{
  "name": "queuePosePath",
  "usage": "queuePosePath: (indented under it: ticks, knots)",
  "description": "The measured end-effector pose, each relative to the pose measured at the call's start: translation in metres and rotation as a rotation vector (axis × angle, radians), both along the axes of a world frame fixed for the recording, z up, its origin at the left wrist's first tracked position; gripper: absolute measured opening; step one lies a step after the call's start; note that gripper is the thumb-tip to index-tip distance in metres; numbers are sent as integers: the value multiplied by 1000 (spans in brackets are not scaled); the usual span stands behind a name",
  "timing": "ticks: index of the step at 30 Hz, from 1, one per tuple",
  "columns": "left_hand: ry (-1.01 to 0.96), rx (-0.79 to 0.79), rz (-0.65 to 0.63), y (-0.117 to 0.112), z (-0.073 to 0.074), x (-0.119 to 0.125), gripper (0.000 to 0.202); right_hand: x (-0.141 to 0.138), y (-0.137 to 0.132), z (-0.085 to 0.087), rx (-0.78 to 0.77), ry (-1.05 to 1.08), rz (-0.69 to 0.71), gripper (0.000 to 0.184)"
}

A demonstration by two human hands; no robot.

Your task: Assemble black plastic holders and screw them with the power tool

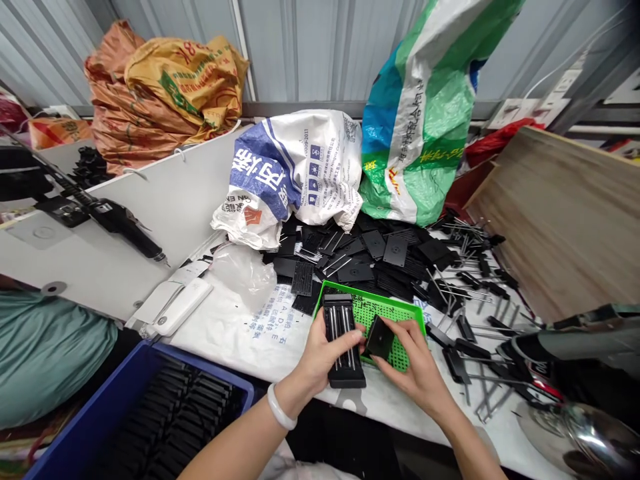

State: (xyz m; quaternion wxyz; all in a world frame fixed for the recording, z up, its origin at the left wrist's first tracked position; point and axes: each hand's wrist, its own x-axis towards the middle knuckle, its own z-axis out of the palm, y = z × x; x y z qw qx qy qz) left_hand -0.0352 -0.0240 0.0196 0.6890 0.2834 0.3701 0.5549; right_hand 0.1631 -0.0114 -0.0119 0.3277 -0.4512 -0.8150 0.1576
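Left hand [320, 360] grips a ribbed black plate [341, 340] set with metal pins, its fingers curled around the plate's edge, just over the near corner of the green tray [395, 310]. Right hand [413, 363] pinches a small black square [379, 338] between thumb and fingers, directly above the tray's mesh. A white bangle [279, 407] circles the left wrist, and both forearms reach in from the near side with the elbows out of view.

Left of the tray, a blue crate [200, 370] holds close rows of stacked black pieces, though its far end is hard to make out. Right of the tray, black pieces with metal rods [465, 293] lie scattered over a printed white sheet [225, 333]. Just beyond the tray spreads a loose heap of black plates [360, 260]. So some pieces sit in ordered rows, while many more lie unsorted. Farther from the tray stand a white-and-blue woven sack [310, 167] and a green-and-blue sack [420, 113], with a wooden board [560, 220] leaning to their right. Orange sacks [160, 87] slump against the corrugated wall [300, 47].
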Motion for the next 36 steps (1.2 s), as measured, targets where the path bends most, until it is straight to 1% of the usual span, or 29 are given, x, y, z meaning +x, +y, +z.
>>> queuePosePath:
  ticks: [3,5,6,7,9,12,14,15,16,17,18,19,20,21,22,23,25,27,32,34,36]
  knots:
    - [-157,-90,12,0,0,2,35,-4,-7,2,-20,41,-26,52]
    - [-217,-158,16,0,-4,3,36,-2,-3,7,-45,36,-45,52]
    - [-231,-190,12,0,-6,4,37,0,3,10,-39,9,-67,53]
    - [-238,-219,9,0,-8,4,39,4,12,14,-20,-46,-86,53]
    - [-245,-259,9,-1,-11,3,42,13,36,20,54,-248,-92,52]
    - [-240,-282,38,-3,-11,0,45,25,71,25,173,-625,19,54]
    - [-234,-280,59,-4,-10,-3,46,27,80,24,221,-735,50,61]
    - [-235,-278,68,-4,-10,-4,46,26,78,22,216,-736,28,63]
    - [-239,-277,74,-4,-10,-5,47,22,73,19,183,-711,-29,62]
    - [-247,-277,76,-4,-10,-5,47,16,66,16,124,-677,-127,57]
    - [-255,-278,75,-3,-10,-5,48,9,59,13,47,-644,-250,48]
    - [-263,-276,70,-1,-9,-4,48,0,51,10,-36,-618,-378,44]
    - [-269,-273,61,1,-9,-2,49,-10,46,7,-113,-601,-493,50]
    - [-274,-270,53,3,-9,-1,50,-19,42,5,-170,-590,-583,62]
    - [-276,-265,48,5,-8,1,51,-28,40,3,-204,-582,-645,71]
    - [-278,-260,46,7,-7,3,51,-35,41,1,-219,-572,-681,76]
    - [-275,-248,48,10,-6,4,51,-42,46,-1,-209,-557,-706,75]
    - [-271,-230,57,11,-4,4,50,-42,50,-4,-163,-562,-698,74]
    - [-257,-225,78,11,-3,0,51,-35,51,-9,-77,-529,-688,95]
    - [-256,-226,85,11,-3,-1,52,-35,50,-12,-33,-513,-697,89]
    - [-256,-226,90,12,-4,-2,53,-35,51,-15,24,-511,-682,73]
